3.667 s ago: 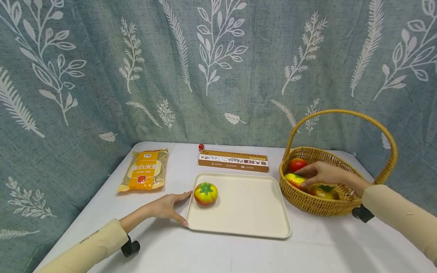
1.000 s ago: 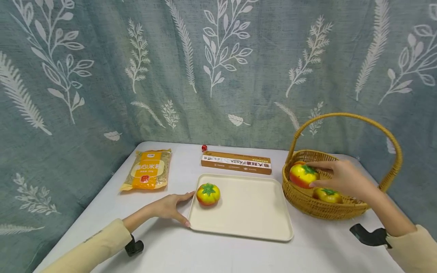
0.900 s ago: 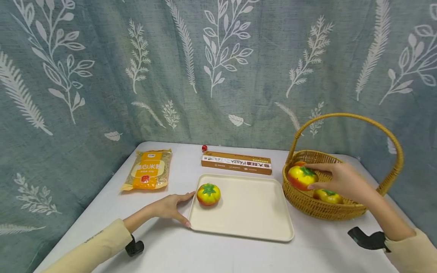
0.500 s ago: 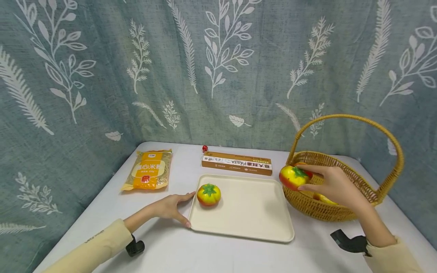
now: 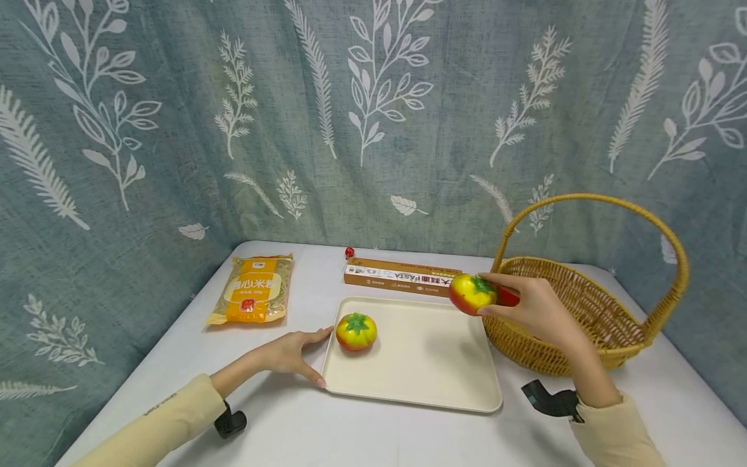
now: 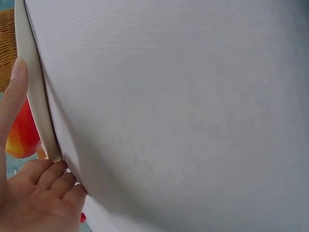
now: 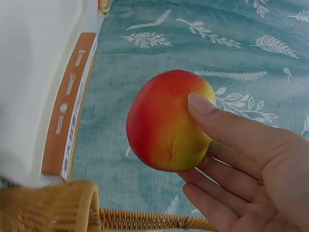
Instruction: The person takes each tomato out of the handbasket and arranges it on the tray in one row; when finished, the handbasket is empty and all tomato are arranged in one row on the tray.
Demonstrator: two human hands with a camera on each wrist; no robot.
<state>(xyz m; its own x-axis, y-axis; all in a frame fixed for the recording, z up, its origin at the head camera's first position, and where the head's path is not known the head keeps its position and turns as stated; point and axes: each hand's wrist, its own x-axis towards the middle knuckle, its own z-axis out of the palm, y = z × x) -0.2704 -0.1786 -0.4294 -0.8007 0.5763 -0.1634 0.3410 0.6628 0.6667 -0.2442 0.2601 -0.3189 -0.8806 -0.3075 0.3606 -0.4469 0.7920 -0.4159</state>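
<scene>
My right hand (image 5: 533, 305) pinches a yellow-and-red tomato (image 5: 471, 294) with a green star-shaped cap, raised over the tray's far right corner. In the right wrist view the thumb lies on the side of this tomato (image 7: 166, 121) and the fingers bend behind it. Between thumb and index finger shows a red tomato (image 5: 508, 297) at the basket's left end. My left hand (image 5: 286, 353) touches the left edge of the cream tray (image 5: 414, 363), thumb at the near corner and fingers spread along the rim. On the tray's left side sits another yellow-and-red tomato (image 5: 356, 332).
A wicker basket (image 5: 583, 305) with a tall arched handle (image 5: 589, 196) stands at the right. Behind the tray lies a pasta box (image 5: 403, 277), and a small red object (image 5: 349, 252) lies beyond it. An orange-labelled food bag (image 5: 252, 290) is at the left. A patterned curtain (image 5: 373, 130) backs the table.
My right hand has taken the yellow-and-red tomato out of the basket and moved left to the tray's far right corner. The left hand has stayed at the tray's left edge.
</scene>
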